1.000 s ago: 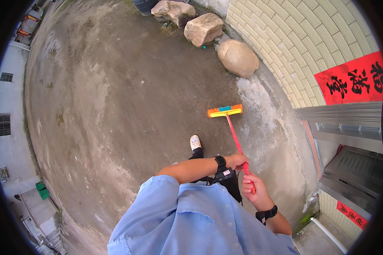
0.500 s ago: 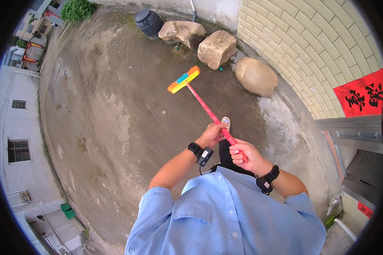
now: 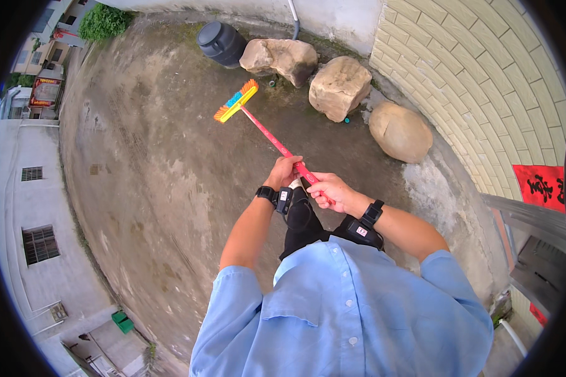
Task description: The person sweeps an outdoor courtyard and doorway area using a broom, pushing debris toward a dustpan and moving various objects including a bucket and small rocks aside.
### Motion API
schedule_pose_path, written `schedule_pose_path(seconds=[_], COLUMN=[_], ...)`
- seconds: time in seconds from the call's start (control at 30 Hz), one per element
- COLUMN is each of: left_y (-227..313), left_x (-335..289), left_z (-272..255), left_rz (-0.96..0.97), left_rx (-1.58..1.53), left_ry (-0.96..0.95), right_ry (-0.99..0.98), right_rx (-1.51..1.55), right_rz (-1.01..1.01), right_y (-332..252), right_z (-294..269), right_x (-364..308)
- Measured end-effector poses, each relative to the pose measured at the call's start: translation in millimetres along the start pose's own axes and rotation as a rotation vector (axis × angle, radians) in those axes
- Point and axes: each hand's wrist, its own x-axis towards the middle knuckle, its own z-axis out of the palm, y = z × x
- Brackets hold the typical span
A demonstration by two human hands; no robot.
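- Barrel (image 3: 222, 44): dark, standing just beside the first stone (image 3: 278, 58); its top looks covered, so what it holds cannot be seen.
- Green bin (image 3: 122, 322): at the foot of the pale building (image 3: 50, 207), well apart from the person; too small to tell what, if anything, is inside.
- Broom (image 3: 264, 131): in front of the person, its orange-and-blue bristles pointing away, left of the stones; whether they touch the ground (image 3: 170, 188) is hard to tell.
- Left hand (image 3: 285, 171): grip clamped on the red handle, farther along it toward the bristles.
- Right hand (image 3: 332, 192): grip clamped near the handle's close end, covering part of it.
- White shoe (image 3: 295, 183): mostly hidden by the handle and left hand.
- Teal bit (image 3: 347, 119): beside the middle stone (image 3: 339, 88), too small to identify.
- Red banner (image 3: 538, 187): on the brick wall (image 3: 478, 81), cut off by the dark rim.
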Motion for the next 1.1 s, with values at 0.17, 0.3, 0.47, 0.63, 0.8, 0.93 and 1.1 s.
schedule_pose_path(seconds=[0.17,0.3,0.47,0.63,0.8,0.93,1.1], left_y=[113,190,234,255,299,315,299], left_x=[129,223,299,266,203,268,347], left_z=[-71,-127,-164,-137,-140,-157,-176], left_rz=[-0.049,-0.104,-0.259,-0.418,-0.538,-0.393,-0.248], left_rx=[0.071,0.138,0.229,0.324,0.265,0.283,0.415], left_ry=[-0.051,-0.015,-0.085,-0.151,-0.203,-0.049,-0.054], right_ry=[0.048,0.105,0.172,0.269,0.340,0.313,0.240], right_rx=[0.091,0.163,0.391,0.437,0.343,0.288,0.601], right_rz=[-0.020,0.013,-0.020,-0.024,0.059,-0.020,-0.008], right_y=[-89,-147,-187,-198,-223,-247,-246], right_z=[22,41,57,93,147,121,105], right_x=[146,256,340,309,275,343,378])
